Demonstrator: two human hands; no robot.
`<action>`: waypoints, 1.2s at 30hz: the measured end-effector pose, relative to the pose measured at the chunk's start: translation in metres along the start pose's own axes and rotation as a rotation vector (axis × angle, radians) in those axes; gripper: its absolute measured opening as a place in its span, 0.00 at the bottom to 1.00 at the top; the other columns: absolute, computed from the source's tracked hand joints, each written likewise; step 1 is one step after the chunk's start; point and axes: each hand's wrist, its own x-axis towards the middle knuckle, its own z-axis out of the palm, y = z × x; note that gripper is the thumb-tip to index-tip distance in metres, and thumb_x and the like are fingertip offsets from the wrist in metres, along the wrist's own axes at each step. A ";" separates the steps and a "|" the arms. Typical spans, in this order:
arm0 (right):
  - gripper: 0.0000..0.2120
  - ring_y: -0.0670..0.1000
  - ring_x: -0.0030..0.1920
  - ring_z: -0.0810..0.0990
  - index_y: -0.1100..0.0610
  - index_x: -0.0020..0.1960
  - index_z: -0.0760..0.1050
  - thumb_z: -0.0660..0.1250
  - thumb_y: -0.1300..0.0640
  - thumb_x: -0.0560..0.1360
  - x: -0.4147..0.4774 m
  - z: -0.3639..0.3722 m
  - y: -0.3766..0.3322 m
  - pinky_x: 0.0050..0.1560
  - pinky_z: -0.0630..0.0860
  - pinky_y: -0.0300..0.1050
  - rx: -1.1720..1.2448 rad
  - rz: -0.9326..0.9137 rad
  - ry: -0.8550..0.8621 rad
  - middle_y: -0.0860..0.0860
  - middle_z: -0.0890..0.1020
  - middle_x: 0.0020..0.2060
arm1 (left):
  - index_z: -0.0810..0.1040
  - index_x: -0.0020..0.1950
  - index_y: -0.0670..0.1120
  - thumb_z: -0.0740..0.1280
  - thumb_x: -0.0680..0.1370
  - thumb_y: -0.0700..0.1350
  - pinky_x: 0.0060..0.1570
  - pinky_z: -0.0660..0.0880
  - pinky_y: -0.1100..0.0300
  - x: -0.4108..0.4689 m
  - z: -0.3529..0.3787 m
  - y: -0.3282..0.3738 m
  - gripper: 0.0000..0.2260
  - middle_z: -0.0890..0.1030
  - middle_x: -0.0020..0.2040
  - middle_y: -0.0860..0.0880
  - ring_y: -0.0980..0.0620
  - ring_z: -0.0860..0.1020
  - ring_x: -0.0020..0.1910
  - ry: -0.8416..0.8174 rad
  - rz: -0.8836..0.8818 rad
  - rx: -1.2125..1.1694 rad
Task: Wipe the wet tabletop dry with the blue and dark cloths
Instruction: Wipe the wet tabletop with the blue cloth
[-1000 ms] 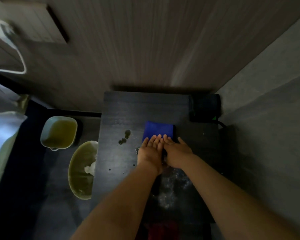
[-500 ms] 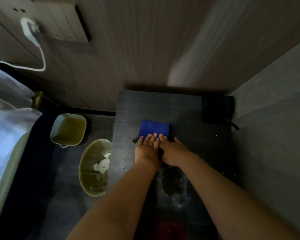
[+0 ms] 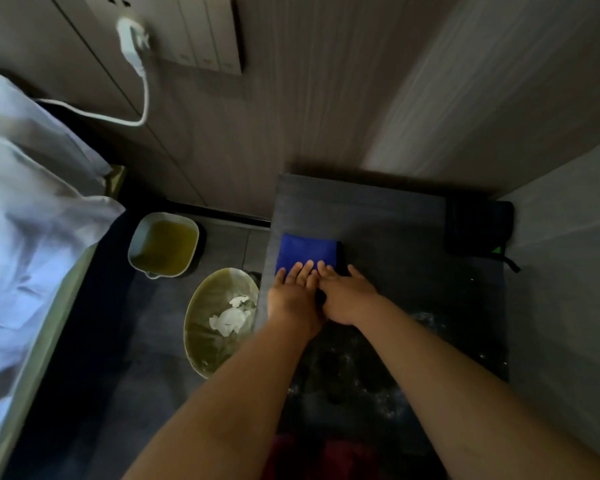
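Blue cloth [image 3: 306, 249] shifted leftward since earlier frame, now lying at left edge of bench [image 3: 378, 213]. Left hand [image 3: 293, 297] and right hand [image 3: 349, 297] pressing on its near edge, fingers [image 3: 305, 270] straight, together. Dark object [image 3: 477, 225] sitting in far right corner.

Round bin [image 3: 201, 344] (tissue [image 3: 229, 318] inside) near square bin [image 3: 136, 237].

Left hand [image 3: 292, 301], right hand [image 3: 347, 298] and forearms [image 3: 243, 386] bare.
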 end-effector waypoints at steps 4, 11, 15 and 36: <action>0.34 0.49 0.78 0.42 0.54 0.79 0.41 0.56 0.52 0.80 0.000 0.002 -0.007 0.77 0.41 0.56 -0.005 0.006 0.021 0.51 0.40 0.79 | 0.39 0.78 0.46 0.56 0.80 0.58 0.76 0.40 0.50 -0.001 0.001 -0.006 0.36 0.38 0.79 0.49 0.51 0.39 0.78 0.012 -0.006 -0.006; 0.34 0.49 0.78 0.41 0.53 0.80 0.42 0.56 0.53 0.80 0.016 -0.003 -0.047 0.76 0.39 0.55 0.010 -0.036 0.065 0.50 0.41 0.79 | 0.38 0.78 0.47 0.56 0.77 0.65 0.76 0.40 0.50 -0.012 0.010 -0.042 0.41 0.38 0.79 0.49 0.51 0.40 0.78 0.016 -0.069 -0.055; 0.34 0.49 0.78 0.41 0.52 0.79 0.41 0.57 0.54 0.80 0.017 -0.003 -0.047 0.77 0.39 0.56 -0.014 -0.023 0.054 0.50 0.41 0.79 | 0.37 0.78 0.46 0.57 0.76 0.66 0.76 0.42 0.49 -0.009 0.010 -0.043 0.43 0.38 0.79 0.48 0.50 0.39 0.78 0.005 -0.062 -0.080; 0.37 0.49 0.78 0.41 0.53 0.79 0.40 0.60 0.57 0.79 0.002 0.023 -0.059 0.76 0.39 0.57 -0.047 0.010 0.006 0.50 0.40 0.78 | 0.36 0.78 0.47 0.59 0.75 0.66 0.76 0.43 0.50 -0.034 0.035 -0.035 0.45 0.37 0.79 0.49 0.52 0.38 0.77 -0.045 -0.051 -0.145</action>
